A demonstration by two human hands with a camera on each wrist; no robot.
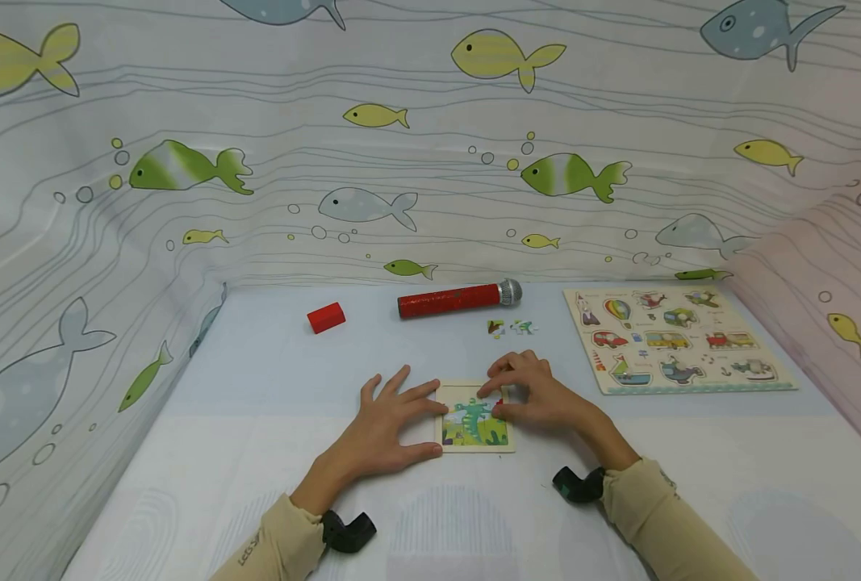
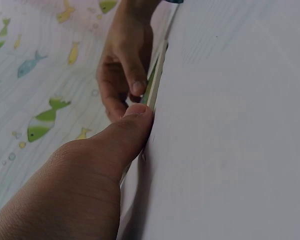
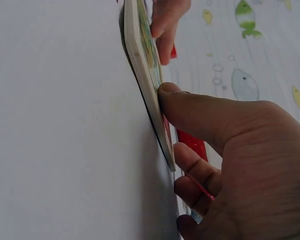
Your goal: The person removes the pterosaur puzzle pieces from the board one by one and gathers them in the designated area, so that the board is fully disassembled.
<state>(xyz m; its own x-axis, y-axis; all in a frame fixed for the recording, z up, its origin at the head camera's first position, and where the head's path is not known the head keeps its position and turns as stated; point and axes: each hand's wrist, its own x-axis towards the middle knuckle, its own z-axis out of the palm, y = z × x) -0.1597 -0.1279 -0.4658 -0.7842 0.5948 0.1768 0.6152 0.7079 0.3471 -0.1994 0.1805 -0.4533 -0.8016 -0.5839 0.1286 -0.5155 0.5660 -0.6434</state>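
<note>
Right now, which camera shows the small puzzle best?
The head view: it looks down on the small puzzle, so most of its picture shows. Both wrist views show mainly its pale edge and a sliver of picture.

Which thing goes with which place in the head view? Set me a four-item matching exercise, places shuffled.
Things
1. Red block
2. Loose puzzle pieces
3. Small framed puzzle
4. Vehicle puzzle board

Places
A. Between the left hand and the right hand
B. Farthest right of the four
C. Left of the red microphone
D. Just nearer the person than the microphone's silver head

Right pairs
1-C; 2-D; 3-A; 4-B
</note>
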